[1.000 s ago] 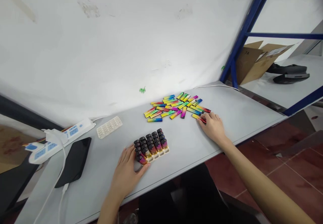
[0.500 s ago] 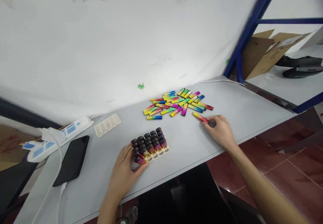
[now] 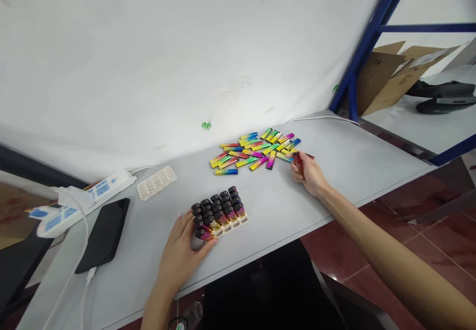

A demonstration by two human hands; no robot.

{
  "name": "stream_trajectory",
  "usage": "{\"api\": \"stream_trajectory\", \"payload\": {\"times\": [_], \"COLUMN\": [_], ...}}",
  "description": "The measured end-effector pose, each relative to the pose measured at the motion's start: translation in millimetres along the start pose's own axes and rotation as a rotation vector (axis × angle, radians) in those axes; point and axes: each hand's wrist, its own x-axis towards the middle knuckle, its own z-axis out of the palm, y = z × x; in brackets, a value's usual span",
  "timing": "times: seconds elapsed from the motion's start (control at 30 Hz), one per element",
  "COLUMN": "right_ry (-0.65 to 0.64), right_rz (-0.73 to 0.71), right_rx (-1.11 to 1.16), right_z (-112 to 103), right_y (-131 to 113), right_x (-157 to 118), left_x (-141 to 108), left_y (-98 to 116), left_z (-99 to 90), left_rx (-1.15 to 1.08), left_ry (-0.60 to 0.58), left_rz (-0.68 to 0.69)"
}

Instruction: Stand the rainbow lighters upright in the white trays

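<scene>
A cream tray (image 3: pixel 227 229) with oval slots stands near the front of the table. Several lighters (image 3: pixel 219 210) with black tops and shiny coloured bodies stand upright in it; a row of slots along its front is bare. My left hand (image 3: pixel 182 250) clasps the tray's left end, thumb at the front corner and fingers along the side. At the right edge of a loose spread of rainbow-coloured lighters (image 3: pixel 247 155), my right hand (image 3: pixel 310 173) is closed round one red lighter (image 3: pixel 298 163), which is tilted up. The lower end of that lighter is hidden by the fingers.
To the left lie a second, bare slotted tray (image 3: pixel 156 183), a black phone (image 3: pixel 103 235) on a white cable, and a white power strip (image 3: pixel 87 202). The wall (image 3: pixel 186 72) rises behind the table. A blue metal frame (image 3: pixel 357 72) and a cardboard box (image 3: pixel 390 77) stand right.
My right hand has lifted the lighter off the table, turned it upward and moved a little left and away, to the edge of the loose lighters. My left hand stays at the tray.
</scene>
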Motion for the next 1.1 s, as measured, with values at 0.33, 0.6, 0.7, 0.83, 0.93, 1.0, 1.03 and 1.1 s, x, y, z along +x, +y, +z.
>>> {"api": "stream_trajectory", "payload": {"times": [0.33, 0.6, 0.7, 0.83, 0.93, 1.0, 1.03, 1.1], "right_ry": [-0.007, -0.009, 0.02, 0.028, 0.019, 0.019, 0.02, 0.021], "right_rz": [-0.18, -0.06, -0.046, -0.083, -0.091, -0.086, -0.083, -0.09], "right_rx": [-0.105, -0.089, -0.125, -0.138, -0.115, -0.101, -0.098, -0.099], "right_z": [-2, 2, 1, -2, -4, -4, -4, -3], "right_y": [15, 8, 10, 14, 14, 14, 14, 13], "right_x": [2, -3, -2, -1, 0, -1, -1, -1], "left_x": [0, 0, 1, 1, 1, 0, 0, 0], "left_y": [1, 3, 3, 3, 3, 2, 2, 1], "left_z": [0.0, -2.7, -2.6, -2.0, -1.5, -1.2, -1.2, -1.2], "left_rx": [-0.029, -0.037, -0.039, -0.039, -0.042, -0.048, -0.052, -0.061], "left_ry": [0.013, -0.013, -0.009, 0.0, -0.003, -0.002, -0.004, -0.004], "left_rz": [0.019, -0.002, 0.001, -0.001, -0.008, -0.015, -0.018, -0.025]}}
